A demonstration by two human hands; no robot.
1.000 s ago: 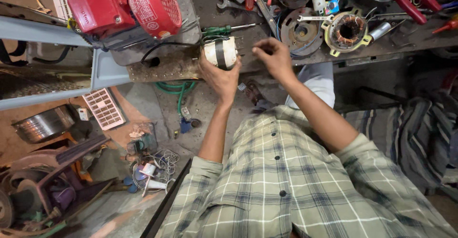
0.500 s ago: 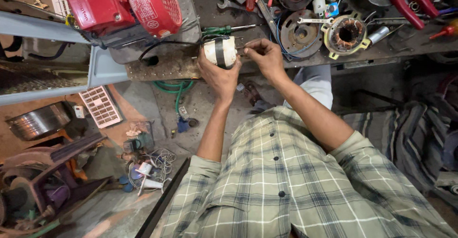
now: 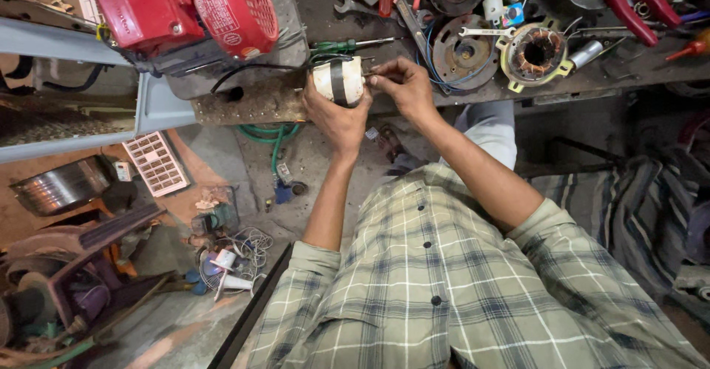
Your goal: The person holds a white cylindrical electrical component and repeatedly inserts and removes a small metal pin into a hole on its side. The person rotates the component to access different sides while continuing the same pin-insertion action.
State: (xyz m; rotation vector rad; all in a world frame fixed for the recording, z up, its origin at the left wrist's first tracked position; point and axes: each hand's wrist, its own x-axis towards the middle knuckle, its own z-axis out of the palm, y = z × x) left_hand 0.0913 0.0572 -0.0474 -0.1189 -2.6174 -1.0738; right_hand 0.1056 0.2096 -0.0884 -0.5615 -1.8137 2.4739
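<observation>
Cluttered with wrenches and motor parts, the workbench [image 3: 310, 14] carries a white cylinder [image 3: 338, 80] at its near edge, gripped from below by the left hand [image 3: 336, 114]. Its right end is met by the right hand [image 3: 405, 88], fingers pinched together.

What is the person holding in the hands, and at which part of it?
The left hand grips a white cylinder with a black band around its side. The right hand touches its right end; what the fingers pinch cannot be told.

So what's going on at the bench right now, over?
Left hand grips white cylinder with black band. Right hand pinches at its end. Green screwdriver and spanners close by on bench, not blocking.
</observation>
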